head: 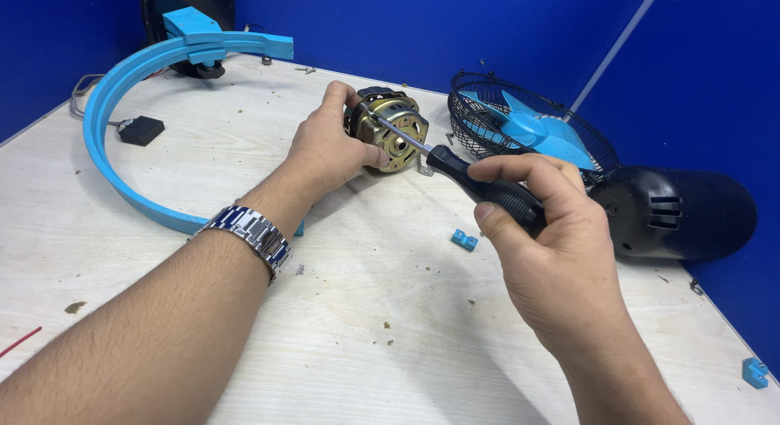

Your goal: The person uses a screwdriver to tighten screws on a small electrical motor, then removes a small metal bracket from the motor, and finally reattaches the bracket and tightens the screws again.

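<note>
My left hand [329, 149] grips a brass-coloured fan motor [392, 128] from its left side and holds it just above the pale wooden table [366, 311]. In my right hand [544, 246] is a screwdriver [479, 181] with a black handle. Its metal shaft runs up and left, and its tip touches the top of the motor near my left fingers. A metal watch [248, 232] is on my left wrist.
A blue ring-shaped fan guard rim [110, 140] lies at the left. A black wire grille with a blue fan blade [528, 128] and a black motor cover [682, 214] lie at the right. Small blue clips [464, 240] [755, 372] and a black box [140, 130] rest on the table.
</note>
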